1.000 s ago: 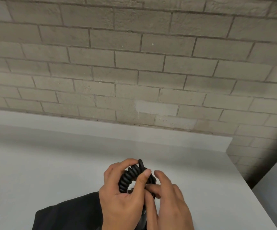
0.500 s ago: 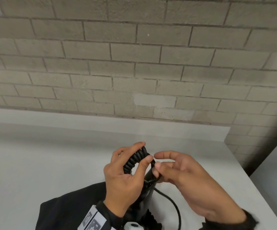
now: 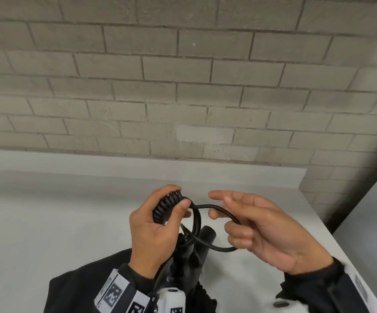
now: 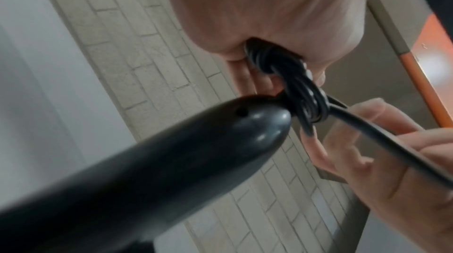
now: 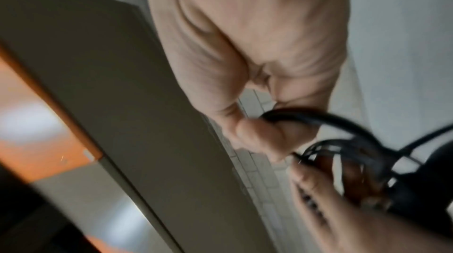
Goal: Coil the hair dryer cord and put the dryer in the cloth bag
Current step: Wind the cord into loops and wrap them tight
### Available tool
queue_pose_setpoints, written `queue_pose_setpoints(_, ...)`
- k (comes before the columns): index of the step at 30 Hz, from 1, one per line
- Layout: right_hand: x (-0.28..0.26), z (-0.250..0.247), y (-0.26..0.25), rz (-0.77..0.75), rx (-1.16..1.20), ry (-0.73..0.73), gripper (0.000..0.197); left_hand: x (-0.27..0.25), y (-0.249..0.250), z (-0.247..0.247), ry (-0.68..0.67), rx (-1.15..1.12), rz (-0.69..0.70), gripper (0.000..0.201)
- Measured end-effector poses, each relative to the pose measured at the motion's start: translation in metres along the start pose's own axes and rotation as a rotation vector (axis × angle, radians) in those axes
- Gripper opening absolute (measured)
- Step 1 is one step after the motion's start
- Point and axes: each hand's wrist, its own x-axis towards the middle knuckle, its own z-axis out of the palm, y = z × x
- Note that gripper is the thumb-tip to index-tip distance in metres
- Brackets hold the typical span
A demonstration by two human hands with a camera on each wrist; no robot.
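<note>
My left hand [image 3: 179, 198] grips a tight bundle of coiled black cord [image 3: 165, 205] between thumb and curled fingers. From the bundle a loose strand [image 3: 219, 248] runs right and loops back down. My right hand [image 3: 219, 206] pinches that strand between thumb and fingers, just right of the bundle. Below the hands the black dryer handle [image 3: 208, 233] sticks up, its body hidden behind my left wrist. The left wrist view shows the handle [image 4: 171, 160] close up, with the bundle [image 4: 282, 63] in my palm. A black cloth bag [image 3: 81, 288] lies under my left forearm.
The hands are over a pale grey table [image 3: 47, 222] that ends against a brick wall [image 3: 183, 86]. The table's right edge [image 3: 332, 242] runs diagonally, with a dark gap beyond it. The right wrist view is blurred.
My right hand has moved right from the bundle, drawing a strand of cord out into an open loop. The left hand keeps its grip on the coil.
</note>
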Motion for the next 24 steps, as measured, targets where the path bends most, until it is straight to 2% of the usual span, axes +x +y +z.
queue_pose_setpoints(2,-0.003,-0.003,0.015,-0.191,-0.109,0.023,0.066,0.0,0.0,-0.002,0.051,-0.019,-0.059,0.02)
queue_pose_setpoints(4,-0.006,-0.005,0.034,-0.351,-0.273,0.09,0.062,0.001,0.0,-0.004,0.072,-0.011,-0.091,0.022)
queue_pose_setpoints(7,-0.005,0.004,0.07,-0.444,-0.458,0.249,0.056,0.0,0.0,-0.003,0.09,-0.009,-0.111,0.022)
queue_pose_setpoints(10,0.004,0.019,0.1,-0.512,-0.464,0.389,0.026,-0.002,0.003,-0.001,0.072,-0.004,-0.109,0.024)
queue_pose_setpoints(12,0.007,0.025,0.104,-0.583,-0.441,0.472,0.015,-0.003,0.004,-0.001,0.069,-0.012,-0.107,0.025)
queue_pose_setpoints(15,0.007,0.029,0.096,-0.559,-0.262,0.491,0.009,-0.001,0.001,-0.004,0.085,-0.005,-0.096,0.025)
queue_pose_setpoints(18,0.009,0.021,0.09,-0.456,0.2,0.319,0.045,0.001,-0.001,-0.008,0.096,-0.003,-0.095,0.022)
queue_pose_setpoints(20,0.007,0.016,0.081,-0.415,0.448,0.278,0.057,0.002,-0.002,-0.01,0.092,0.008,-0.094,0.022)
queue_pose_setpoints(22,0.003,0.012,0.068,-0.397,0.53,0.295,0.057,0.002,-0.003,-0.012,0.097,0.005,-0.109,0.023)
queue_pose_setpoints(24,-0.002,0.009,0.057,-0.373,0.507,0.332,0.038,0.002,-0.004,-0.012,0.095,-0.014,-0.136,0.024)
